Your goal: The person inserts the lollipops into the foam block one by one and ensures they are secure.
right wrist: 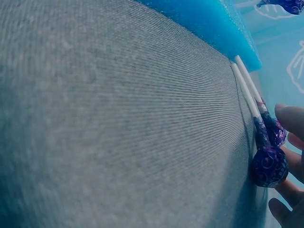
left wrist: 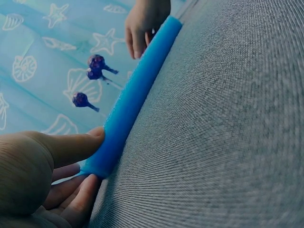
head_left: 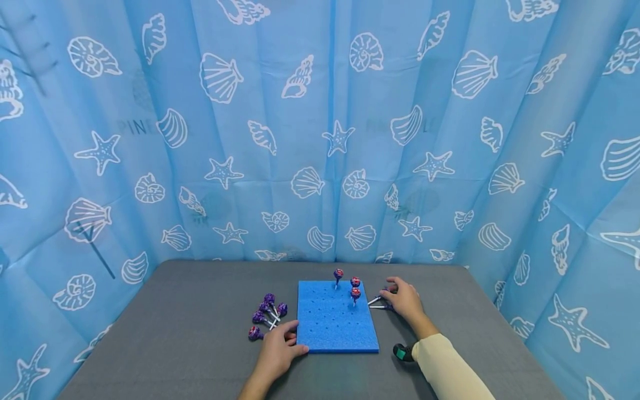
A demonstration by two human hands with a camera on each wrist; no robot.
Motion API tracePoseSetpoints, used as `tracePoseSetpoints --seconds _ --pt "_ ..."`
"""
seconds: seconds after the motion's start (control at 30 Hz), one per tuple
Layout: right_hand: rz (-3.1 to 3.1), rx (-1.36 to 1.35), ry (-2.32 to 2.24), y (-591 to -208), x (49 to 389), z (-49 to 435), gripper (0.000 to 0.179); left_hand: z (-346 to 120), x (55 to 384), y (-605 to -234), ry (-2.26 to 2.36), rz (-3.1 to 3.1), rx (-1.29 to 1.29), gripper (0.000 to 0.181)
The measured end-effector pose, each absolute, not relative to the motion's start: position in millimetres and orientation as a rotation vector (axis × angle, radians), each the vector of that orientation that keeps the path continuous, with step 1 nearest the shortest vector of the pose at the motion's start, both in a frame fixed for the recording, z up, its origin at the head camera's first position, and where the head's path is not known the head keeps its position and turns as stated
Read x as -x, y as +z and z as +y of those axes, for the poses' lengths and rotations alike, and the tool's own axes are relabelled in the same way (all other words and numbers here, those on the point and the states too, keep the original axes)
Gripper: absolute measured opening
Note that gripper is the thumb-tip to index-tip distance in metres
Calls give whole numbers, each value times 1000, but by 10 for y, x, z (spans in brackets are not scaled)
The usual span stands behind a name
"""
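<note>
My left hand (head_left: 277, 350) grips the near left corner of a blue foam board (head_left: 335, 328), with the thumb at its front edge and fingers along its left side. The board is dotted with small holes. Three lollipops in purple and red wrappers stand in its far right part, among them one lollipop (head_left: 338, 274) farther back. Beside the board's right edge, my right hand (head_left: 406, 303) has thumb and fingers around the head of the farther lollipop (right wrist: 277, 132). A nearer lollipop (right wrist: 269, 166) lies alongside, its white stick pointing toward the board.
Left of the board, several purple lollipops (head_left: 269, 309) lie in a loose cluster, close to my left hand. Everything rests on a grey cloth-covered table (head_left: 200, 333). A blue curtain (head_left: 280, 139) with white shell prints hangs behind and at both sides.
</note>
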State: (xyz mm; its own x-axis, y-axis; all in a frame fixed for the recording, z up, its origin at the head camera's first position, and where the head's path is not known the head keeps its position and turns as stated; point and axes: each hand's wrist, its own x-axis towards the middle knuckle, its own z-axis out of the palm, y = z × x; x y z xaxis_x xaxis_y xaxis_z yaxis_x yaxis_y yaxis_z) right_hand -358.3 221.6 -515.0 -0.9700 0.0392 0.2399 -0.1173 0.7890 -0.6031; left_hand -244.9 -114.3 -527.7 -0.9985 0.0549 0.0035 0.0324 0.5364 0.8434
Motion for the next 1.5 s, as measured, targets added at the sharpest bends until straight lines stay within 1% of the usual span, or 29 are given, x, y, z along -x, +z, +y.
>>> tracePoseSetpoints --seconds 0.6,0.8,1.0,1.5 --pt "-2712 -73 984 -5180 3601 2233 38 -1149 2448 -5280 1506 2732 -104 64" --pt "-2669 -100 1049 -5118 3621 2227 38 -1168 2454 -5265 1553 2726 -143 64" --pt "-2659 -119 1061 -5104 3610 2257 35 -1153 2448 -5277 1518 2732 -104 64" --pt "-2584 -203 1071 -4833 3602 2187 31 -1139 2450 -5285 1534 2744 -108 64"
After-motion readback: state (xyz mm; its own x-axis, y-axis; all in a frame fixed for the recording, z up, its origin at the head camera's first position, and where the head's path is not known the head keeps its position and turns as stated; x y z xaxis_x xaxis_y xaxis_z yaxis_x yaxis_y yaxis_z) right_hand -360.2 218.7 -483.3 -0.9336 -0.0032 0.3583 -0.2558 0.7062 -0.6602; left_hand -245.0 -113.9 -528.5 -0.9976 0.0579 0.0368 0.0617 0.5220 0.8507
